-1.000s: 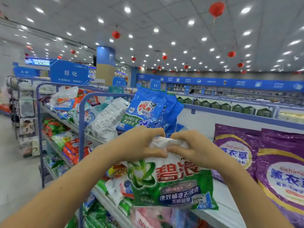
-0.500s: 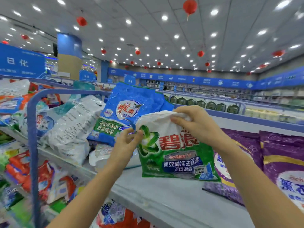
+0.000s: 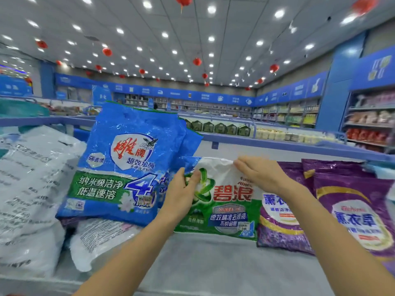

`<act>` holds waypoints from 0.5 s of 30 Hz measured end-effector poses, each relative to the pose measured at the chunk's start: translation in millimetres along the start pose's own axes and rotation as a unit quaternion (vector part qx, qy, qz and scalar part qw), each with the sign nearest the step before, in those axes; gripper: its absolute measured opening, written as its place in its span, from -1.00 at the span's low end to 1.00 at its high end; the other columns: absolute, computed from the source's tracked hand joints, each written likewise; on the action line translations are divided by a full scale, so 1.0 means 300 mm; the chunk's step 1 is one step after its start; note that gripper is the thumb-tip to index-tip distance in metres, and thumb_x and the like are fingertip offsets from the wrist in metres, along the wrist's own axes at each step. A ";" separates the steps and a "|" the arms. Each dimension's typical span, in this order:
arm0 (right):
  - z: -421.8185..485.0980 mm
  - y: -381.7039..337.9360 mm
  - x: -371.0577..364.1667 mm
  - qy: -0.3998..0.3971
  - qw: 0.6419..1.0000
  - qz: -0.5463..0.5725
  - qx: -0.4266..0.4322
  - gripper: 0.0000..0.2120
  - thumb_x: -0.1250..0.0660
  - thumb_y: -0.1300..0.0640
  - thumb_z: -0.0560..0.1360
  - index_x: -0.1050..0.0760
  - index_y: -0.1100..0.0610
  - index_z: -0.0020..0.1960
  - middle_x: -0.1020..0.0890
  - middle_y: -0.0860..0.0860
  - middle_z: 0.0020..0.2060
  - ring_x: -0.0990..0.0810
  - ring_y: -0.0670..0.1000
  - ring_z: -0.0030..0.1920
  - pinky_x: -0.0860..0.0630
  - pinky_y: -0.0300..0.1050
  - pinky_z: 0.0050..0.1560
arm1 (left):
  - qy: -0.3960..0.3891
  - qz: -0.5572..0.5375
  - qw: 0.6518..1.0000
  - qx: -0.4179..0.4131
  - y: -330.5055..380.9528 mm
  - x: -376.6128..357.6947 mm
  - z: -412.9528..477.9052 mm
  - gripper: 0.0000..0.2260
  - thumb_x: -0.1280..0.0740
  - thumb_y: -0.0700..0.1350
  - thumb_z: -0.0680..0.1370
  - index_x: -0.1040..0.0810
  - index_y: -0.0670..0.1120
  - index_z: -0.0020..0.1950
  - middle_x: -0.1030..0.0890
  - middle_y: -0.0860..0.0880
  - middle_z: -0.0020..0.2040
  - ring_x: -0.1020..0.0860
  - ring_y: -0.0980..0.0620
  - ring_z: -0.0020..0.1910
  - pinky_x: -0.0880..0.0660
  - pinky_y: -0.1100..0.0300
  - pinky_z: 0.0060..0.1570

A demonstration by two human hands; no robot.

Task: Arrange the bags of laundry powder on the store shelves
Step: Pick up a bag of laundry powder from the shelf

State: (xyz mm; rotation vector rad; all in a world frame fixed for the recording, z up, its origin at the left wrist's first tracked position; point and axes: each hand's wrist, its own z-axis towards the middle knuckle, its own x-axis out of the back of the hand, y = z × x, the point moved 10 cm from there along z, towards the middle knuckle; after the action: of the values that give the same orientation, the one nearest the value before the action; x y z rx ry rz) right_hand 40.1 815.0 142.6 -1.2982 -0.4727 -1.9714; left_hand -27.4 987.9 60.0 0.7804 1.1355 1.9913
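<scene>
At frame centre, the green-and-white laundry powder bag (image 3: pixel 226 212) stands on the grey shelf (image 3: pixel 213 265), between a blue bag (image 3: pixel 119 163) and purple bags (image 3: pixel 350 210). The left hand (image 3: pixel 183 197) pinches its upper-left corner. The right hand (image 3: pixel 259 175) pinches its top edge, fingers (image 3: pixel 241 164) pressed together.

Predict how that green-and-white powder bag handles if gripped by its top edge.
Likely floppy: the green bag crumples at the top where the left hand and right hand pinch it. Probably bottom-heavy, as it looks fuller near the shelf. The glossy film may slip.
</scene>
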 end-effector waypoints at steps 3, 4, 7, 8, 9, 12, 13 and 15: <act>-0.009 0.028 -0.033 0.005 0.999 0.040 -0.025 -0.77 -0.10 0.01 0.62 -0.44 0.10 -0.08 -0.54 0.04 -0.11 -0.49 0.05 -0.05 -0.43 -0.02 -0.06 | -0.018 -0.016 0.999 0.032 -0.068 -0.042 -0.005 -0.42 -0.17 0.20 0.57 -0.23 -0.06 0.50 -0.33 0.02 0.45 -0.26 0.00 0.45 -0.16 0.07 0.41; -0.011 0.037 -0.035 0.018 0.997 0.065 -0.032 -0.82 -0.16 0.05 0.61 -0.46 0.13 -0.02 -0.55 0.05 -0.06 -0.49 0.05 -0.01 -0.45 0.00 0.00 | -0.019 -0.023 0.999 0.041 -0.085 -0.050 -0.001 -0.42 -0.18 0.19 0.57 -0.20 -0.04 0.51 -0.30 0.03 0.46 -0.24 0.01 0.45 -0.16 0.09 0.39; -0.008 0.052 -0.023 0.065 0.991 0.106 -0.048 -0.91 -0.25 0.08 0.57 -0.48 0.09 0.00 -0.57 0.01 -0.04 -0.52 0.04 0.00 -0.48 0.01 -0.01 | -0.029 -0.073 0.995 0.060 -0.096 -0.063 0.025 -0.52 -0.22 0.12 0.58 -0.27 -0.01 0.46 -0.39 0.07 0.35 -0.38 0.03 0.33 -0.27 0.07 0.35; -0.002 0.058 -0.022 0.071 0.992 0.093 -0.051 -0.90 -0.26 0.06 0.56 -0.50 0.07 0.00 -0.57 -0.02 -0.05 -0.52 0.02 -0.01 -0.46 -0.04 -0.06 | -0.037 -0.103 0.992 0.067 -0.094 -0.069 0.039 -0.59 -0.22 0.08 0.59 -0.32 -0.01 0.41 -0.45 0.04 0.34 -0.44 0.01 0.29 -0.33 0.00 0.35; 0.006 0.065 -0.024 0.074 0.993 0.077 -0.056 -0.88 -0.27 0.04 0.56 -0.51 0.06 0.02 -0.56 -0.05 -0.06 -0.52 0.00 -0.03 -0.43 -0.08 -0.09 | -0.041 -0.130 0.988 0.074 -0.091 -0.075 0.051 -0.67 -0.22 0.04 0.60 -0.38 -0.02 0.35 -0.51 0.00 0.28 -0.49 -0.02 0.24 -0.39 -0.04 0.30; 0.032 0.084 -0.023 0.088 0.993 0.041 -0.068 -0.82 -0.28 -0.02 0.54 -0.53 0.04 0.06 -0.58 -0.07 -0.06 -0.53 -0.01 -0.04 -0.39 -0.11 -0.11 | -0.011 -0.130 0.990 0.049 -0.071 -0.072 0.089 -0.86 -0.17 -0.04 0.64 -0.48 0.02 0.14 -0.58 0.05 0.06 -0.55 0.01 0.12 -0.46 0.10 0.10; 0.044 0.086 -0.024 0.096 0.993 0.022 -0.066 -0.80 -0.27 -0.04 0.54 -0.53 0.04 0.07 -0.59 -0.06 -0.03 -0.54 0.00 -0.03 -0.39 -0.11 -0.10 | 0.003 -0.117 0.992 0.040 -0.068 -0.073 0.101 -0.84 -0.16 -0.05 0.64 -0.48 -0.01 0.17 -0.57 0.04 0.07 -0.53 0.02 0.12 -0.43 0.12 0.08; 0.071 0.099 -0.040 0.101 0.992 -0.033 -0.064 -0.75 -0.25 -0.07 0.55 -0.53 0.06 0.11 -0.59 -0.04 0.01 -0.55 0.02 0.01 -0.39 -0.12 -0.09 | 0.022 -0.099 0.994 0.042 -0.082 -0.092 0.131 -0.75 -0.15 -0.04 0.64 -0.44 -0.07 0.28 -0.54 -0.03 0.17 -0.49 -0.02 0.16 -0.40 0.07 0.16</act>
State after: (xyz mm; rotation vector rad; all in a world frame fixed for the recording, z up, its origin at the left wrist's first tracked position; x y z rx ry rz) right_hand 78.1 812.9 138.4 -1.1546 -0.2987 -2.1923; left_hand 25.5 992.7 50.8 0.6420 1.2773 1.8129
